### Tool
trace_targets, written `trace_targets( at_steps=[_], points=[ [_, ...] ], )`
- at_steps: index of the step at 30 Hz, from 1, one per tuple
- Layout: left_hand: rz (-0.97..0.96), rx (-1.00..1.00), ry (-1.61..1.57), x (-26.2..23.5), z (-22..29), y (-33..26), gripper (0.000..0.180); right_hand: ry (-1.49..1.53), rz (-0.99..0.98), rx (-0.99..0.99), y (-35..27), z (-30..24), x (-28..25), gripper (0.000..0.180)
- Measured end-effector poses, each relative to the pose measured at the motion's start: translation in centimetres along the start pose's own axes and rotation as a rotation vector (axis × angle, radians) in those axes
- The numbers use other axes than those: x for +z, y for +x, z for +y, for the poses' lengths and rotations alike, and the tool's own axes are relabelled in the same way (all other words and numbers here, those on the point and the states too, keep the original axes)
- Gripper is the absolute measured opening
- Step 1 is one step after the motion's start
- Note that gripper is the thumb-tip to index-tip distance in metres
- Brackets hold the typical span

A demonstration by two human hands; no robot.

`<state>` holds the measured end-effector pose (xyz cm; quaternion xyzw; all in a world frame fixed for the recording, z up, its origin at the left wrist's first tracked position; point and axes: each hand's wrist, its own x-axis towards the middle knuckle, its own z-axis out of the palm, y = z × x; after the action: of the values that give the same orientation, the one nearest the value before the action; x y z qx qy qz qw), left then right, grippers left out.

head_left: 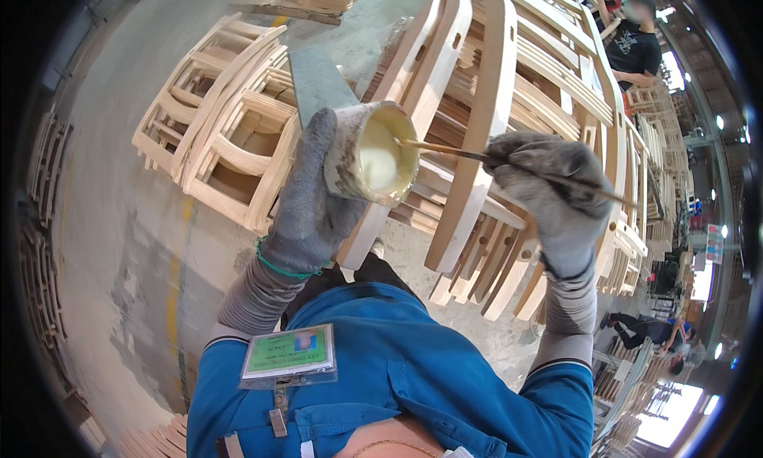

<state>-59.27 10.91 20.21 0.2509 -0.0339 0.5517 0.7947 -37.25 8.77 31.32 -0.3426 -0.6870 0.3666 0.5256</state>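
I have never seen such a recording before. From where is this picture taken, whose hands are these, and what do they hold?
There is no machine here. A person wears a wide fisheye camera on the head, looking down, so straight edges bend near the rim. The wearer's own forearms come in from below.

The gloved left hand holds a stained, round cup containing pale, creamy liquid. The gloved right hand holds a thin stick in its fingers, with the tip at the cup's opening; I cannot tell whether it is a brush.

Ahead stands a large stack of pale wooden frames. To the left, a smaller stack of frames sits on the floor. Another person is at the upper right.
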Motion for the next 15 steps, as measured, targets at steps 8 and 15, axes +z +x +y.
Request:
trace_targets(
  at_steps=[8, 15],
  points=[
    [0.153, 0.031, -0.161, 2.1, -0.9, -1.1, 0.062, -0.272, 0.218, 0.222, -5.5, -1.3, 3.4, 0.021],
    [0.147, 0.261, 0.263, 2.1, -0.9, -2.1, 0.046, 0.251, 0.151, -0.044, -9.6, -3.0, 5.4, 0.008]
  ],
)
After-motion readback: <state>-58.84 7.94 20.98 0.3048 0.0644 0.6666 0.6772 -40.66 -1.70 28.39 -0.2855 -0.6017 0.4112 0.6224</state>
